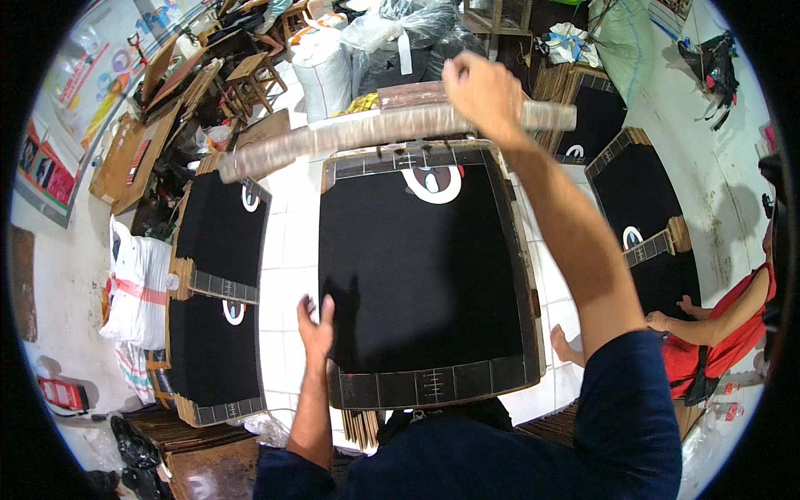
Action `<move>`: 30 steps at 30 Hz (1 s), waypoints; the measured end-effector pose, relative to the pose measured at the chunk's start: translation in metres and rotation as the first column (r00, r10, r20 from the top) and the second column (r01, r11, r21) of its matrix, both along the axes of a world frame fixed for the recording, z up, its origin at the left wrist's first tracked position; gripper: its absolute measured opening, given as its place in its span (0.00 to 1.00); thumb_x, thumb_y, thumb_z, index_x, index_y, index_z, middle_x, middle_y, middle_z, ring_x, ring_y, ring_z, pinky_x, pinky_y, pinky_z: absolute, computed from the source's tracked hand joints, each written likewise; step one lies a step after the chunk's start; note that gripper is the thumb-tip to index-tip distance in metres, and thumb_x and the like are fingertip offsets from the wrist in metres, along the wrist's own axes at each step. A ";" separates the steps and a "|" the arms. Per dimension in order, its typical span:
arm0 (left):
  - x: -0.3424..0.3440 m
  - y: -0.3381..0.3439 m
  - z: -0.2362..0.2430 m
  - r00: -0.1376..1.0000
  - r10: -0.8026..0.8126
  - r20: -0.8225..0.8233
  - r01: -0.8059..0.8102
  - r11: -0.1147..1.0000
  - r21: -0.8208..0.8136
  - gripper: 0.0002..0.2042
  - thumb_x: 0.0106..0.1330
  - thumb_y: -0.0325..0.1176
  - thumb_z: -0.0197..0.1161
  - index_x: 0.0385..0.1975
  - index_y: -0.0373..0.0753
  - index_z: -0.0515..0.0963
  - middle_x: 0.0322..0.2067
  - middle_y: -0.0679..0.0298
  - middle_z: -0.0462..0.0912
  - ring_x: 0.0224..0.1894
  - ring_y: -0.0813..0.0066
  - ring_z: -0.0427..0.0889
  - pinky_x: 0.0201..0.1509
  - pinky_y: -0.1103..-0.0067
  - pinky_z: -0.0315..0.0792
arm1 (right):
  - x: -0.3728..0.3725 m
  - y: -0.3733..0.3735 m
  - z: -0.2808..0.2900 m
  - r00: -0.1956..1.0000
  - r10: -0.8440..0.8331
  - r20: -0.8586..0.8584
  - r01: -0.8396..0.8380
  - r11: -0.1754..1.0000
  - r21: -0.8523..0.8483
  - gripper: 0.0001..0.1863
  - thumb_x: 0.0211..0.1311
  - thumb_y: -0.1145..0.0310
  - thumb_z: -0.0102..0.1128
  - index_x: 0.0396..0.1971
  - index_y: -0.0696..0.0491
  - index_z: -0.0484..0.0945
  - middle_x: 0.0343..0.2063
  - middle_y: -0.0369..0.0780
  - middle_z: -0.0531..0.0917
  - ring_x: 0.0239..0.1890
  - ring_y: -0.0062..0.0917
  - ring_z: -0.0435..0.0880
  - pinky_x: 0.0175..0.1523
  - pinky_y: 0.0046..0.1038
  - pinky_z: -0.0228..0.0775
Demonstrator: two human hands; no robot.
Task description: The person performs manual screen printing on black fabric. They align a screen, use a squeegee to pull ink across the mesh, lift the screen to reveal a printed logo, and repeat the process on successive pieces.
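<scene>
Your right hand [490, 90] is raised at the far end of the work, fingers curled, and overlaps a long, cloudy, whitish-brown wrapped bar [333, 135]. Cannot tell whether it is clamped on the bar or only in front of it. A flat reddish-brown block [408, 95] shows along the bar's far side, just left of that hand.

Your left hand [317, 333] is low, thumb and fingers apart, just beside the near left edge of the matte black rectangular sheet [417, 275]. Contact with the edge: cannot tell.

Sheet position: directly in front of you, on a brown-edged rectangular board [536, 358]. A white, brown and pale blue rounded eye motif [433, 185] lies near its far edge. A dark band with white ruled marks [433, 381] spans the board's near end; a similar one spans the far end.

To your left, two more black panels with the same motif [218, 237] lie end to end. To your right, near another black panel [637, 196], is a co-worker's hand [658, 322], beside a red garment [717, 342].
</scene>
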State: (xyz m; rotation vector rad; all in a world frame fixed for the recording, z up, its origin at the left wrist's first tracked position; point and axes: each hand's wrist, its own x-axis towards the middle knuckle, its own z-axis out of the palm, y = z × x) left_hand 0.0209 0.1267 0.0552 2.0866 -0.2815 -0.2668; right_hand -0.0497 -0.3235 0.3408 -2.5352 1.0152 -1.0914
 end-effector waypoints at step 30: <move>-0.075 -0.134 -0.110 0.767 -0.516 0.381 0.214 0.766 0.606 0.47 0.52 0.45 0.78 0.73 0.38 0.64 0.75 0.50 0.59 0.79 0.39 0.50 0.80 0.37 0.37 | 0.106 -0.155 -0.303 0.746 0.421 -0.516 -0.383 0.905 0.185 0.22 0.55 0.63 0.80 0.49 0.51 0.85 0.44 0.43 0.89 0.49 0.43 0.88 0.55 0.47 0.75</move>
